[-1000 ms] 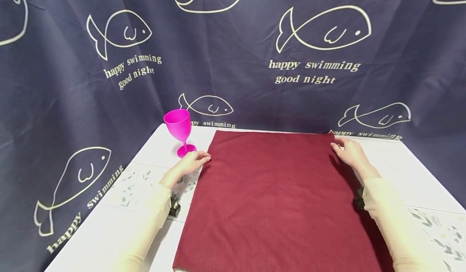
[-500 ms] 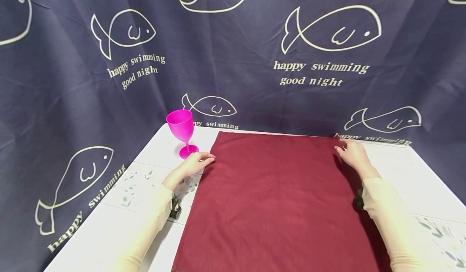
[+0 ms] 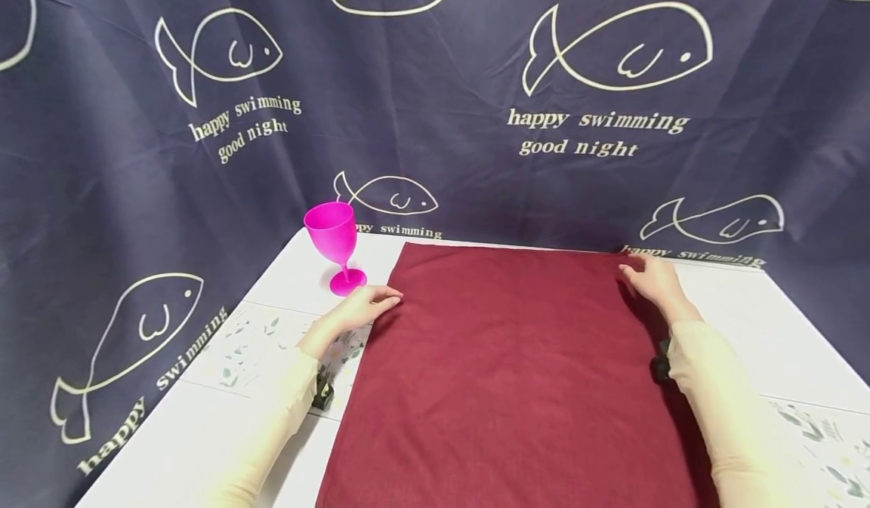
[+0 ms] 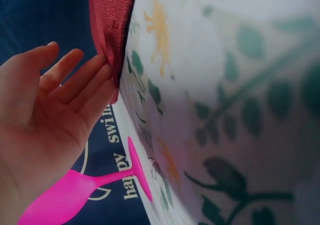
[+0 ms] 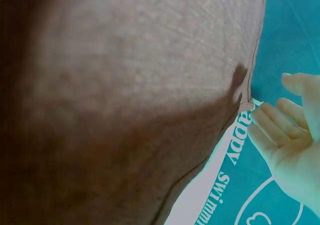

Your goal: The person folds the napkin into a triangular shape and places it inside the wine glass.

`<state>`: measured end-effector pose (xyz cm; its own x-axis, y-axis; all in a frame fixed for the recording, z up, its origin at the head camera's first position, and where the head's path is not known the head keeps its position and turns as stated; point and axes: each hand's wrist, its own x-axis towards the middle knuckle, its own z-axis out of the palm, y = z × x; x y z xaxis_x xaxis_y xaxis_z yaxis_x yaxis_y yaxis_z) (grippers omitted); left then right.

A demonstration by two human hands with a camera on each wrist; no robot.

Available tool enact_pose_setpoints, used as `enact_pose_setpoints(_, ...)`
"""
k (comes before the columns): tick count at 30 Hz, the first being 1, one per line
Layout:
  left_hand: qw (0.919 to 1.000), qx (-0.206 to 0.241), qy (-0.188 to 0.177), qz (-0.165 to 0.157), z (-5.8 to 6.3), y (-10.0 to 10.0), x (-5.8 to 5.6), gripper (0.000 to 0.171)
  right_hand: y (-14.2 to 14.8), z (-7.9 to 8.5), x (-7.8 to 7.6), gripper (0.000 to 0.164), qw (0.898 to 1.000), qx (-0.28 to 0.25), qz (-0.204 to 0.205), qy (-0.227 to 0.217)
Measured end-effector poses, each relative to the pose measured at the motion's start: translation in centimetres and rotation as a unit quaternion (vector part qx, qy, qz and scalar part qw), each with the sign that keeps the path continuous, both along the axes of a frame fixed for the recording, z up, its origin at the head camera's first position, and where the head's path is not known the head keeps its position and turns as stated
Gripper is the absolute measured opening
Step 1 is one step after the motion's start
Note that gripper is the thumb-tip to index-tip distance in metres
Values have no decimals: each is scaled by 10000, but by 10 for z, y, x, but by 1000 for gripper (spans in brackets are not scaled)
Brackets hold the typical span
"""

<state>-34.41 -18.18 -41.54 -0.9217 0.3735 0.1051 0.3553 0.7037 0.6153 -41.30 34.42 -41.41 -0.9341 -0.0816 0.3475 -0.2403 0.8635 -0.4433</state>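
A dark red cloth (image 3: 516,372) lies spread over the table, with some faint wrinkles. My left hand (image 3: 360,308) is at its left edge near the far corner. In the left wrist view the fingertips of this left hand (image 4: 65,95) touch the cloth's edge (image 4: 112,30), the thumb standing apart. At the far right corner is my right hand (image 3: 655,281). The right wrist view has that right hand (image 5: 290,135) with relaxed fingers at the cloth's corner (image 5: 245,92), thumb apart. A bright pink goblet (image 3: 333,236) stands upright just beyond my left hand.
The white table (image 3: 720,304) carries bands of printed leaves and flowers. Behind it hangs a navy curtain (image 3: 435,115) with white fish drawings and lettering. A small black device (image 3: 322,393) sits at the left wrist and another black device (image 3: 661,368) at the right.
The head view has shifted slightly. My left fingertips reach a little further over the cloth's edge, with thumb and fingers slightly more apart. The cloth and goblet stay in place.
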Motion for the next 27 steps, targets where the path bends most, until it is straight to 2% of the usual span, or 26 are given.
enact_pose_setpoints(6,9999,47,-32,-108,3,-1,0,28,2,0,-4,42,9998,-51,-85,-169)
enact_pose_setpoints(16,9998,124,-56,-152,-1,-3,2,27,2,-4,-5,43,9996,-125,-2,-255)
enact_pose_setpoints(21,9998,131,-69,-124,-1,-3,3,27,3,-4,-6,52,9987,55,-67,-494)
enact_pose_setpoints(27,9997,155,-59,-173,-1,-3,2,26,1,-5,-10,62,9963,-42,-19,-859)
